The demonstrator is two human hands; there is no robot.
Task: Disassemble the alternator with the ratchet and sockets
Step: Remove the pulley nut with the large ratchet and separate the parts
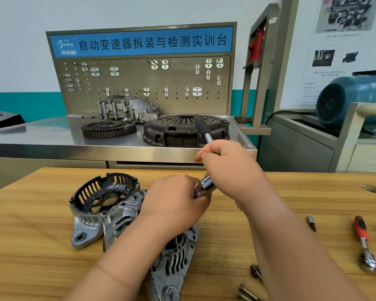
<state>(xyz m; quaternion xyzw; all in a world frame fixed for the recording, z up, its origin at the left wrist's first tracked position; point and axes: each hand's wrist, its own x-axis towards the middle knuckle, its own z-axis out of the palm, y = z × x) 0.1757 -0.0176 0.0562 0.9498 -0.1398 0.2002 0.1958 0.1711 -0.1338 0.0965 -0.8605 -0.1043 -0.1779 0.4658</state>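
Toward the front-left of the wooden table [291, 192], the alternator [174, 259] lies on its side, its ribbed grey body partly hidden under the left forearm. A separated end housing [100, 198] with a slotted black rim rests against its far-left side. The left hand [174, 203] sits on top of the alternator, fingers curled round the knurled lower end of a chrome socket [206, 184]. Just above it the right hand [228, 168] makes a fist round the shaft of the ratchet [204, 129], whose black handle sticks up and away past the knuckles. Near the table's right edge lie a red-handled ratchet [363, 237] and, beside it toward the middle, a small bit [311, 223]. Two bolts [255, 271] rest close to the front edge, right of the right forearm. Beyond the table's far edge stands a steel bench [52, 135] carrying a dark clutch cover [172, 131], a toothed ring gear [109, 129] and a cast housing [126, 108], backed by a pegboard [143, 83] under a blue sign.
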